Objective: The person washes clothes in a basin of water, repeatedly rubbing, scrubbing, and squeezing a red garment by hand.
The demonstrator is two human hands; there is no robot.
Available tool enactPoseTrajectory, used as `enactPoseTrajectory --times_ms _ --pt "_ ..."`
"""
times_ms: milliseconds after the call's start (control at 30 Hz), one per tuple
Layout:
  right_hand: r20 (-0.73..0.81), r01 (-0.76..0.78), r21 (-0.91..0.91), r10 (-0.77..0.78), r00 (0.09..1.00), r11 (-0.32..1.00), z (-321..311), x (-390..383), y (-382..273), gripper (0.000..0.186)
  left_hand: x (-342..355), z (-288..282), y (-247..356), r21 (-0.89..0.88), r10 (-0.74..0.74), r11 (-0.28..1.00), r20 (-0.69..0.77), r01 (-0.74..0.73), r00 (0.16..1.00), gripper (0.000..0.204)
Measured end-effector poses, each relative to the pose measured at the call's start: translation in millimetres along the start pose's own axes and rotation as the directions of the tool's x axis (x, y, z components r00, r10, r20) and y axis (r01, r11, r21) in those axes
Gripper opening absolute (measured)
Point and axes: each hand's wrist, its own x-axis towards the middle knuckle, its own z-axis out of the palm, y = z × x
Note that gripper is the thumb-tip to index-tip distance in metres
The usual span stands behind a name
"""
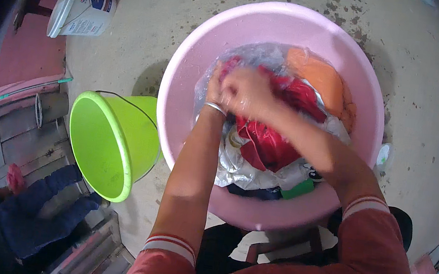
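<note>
A large pink basin [283,19] holds soapy water and several wet clothes. Over its left half, my left hand [216,88] and my right hand [249,92] are pressed together, closed on a bunched part of a red garment [271,143]. Motion blurs the right fist, and the cloth between the palms is mostly hidden. Loose folds of the garment spread below and to the right of my wrists. Orange cloth [317,78] lies at the far right of the basin, and white cloth [240,169] sits under the red one.
A lime green bucket [150,120] lies tipped beside the basin's left rim. A white bucket [89,14] is at the far left. Dark blue clothing [37,213] hangs over wooden slats at lower left. Wet spots mark the concrete floor [192,2].
</note>
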Motion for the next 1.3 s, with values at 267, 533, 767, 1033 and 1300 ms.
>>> enactPoseTrajectory --times_ms 267,533,767,1033,1300 --pt "-0.067 -0.027 -0.065 0.023 0.998 0.998 9 27 -9 0.019 -44 35 -17 0.002 -0.007 1.0 -0.12 0.007 0.993 0.037" --pt "0.201 0.332 -0.374 -0.274 0.941 0.866 2 12 84 0.048 -18 -60 19 0.941 0.627 0.214 0.072 -0.261 0.775 0.047" --pt "0.022 -0.023 0.022 0.022 1.0 0.999 8 11 28 0.013 -5 -14 -6 0.078 -0.046 0.995 -0.105 0.054 0.993 0.037" --pt "-0.05 0.026 -0.033 -0.028 0.998 0.999 27 30 -8 0.018 -29 -5 -18 -0.113 0.116 0.984 -0.189 -0.139 0.975 0.04" --pt "0.083 0.318 -0.427 -0.313 0.946 0.847 -9 7 95 0.032 4 -44 -14 0.951 0.672 0.292 -0.126 -0.105 0.73 0.057"
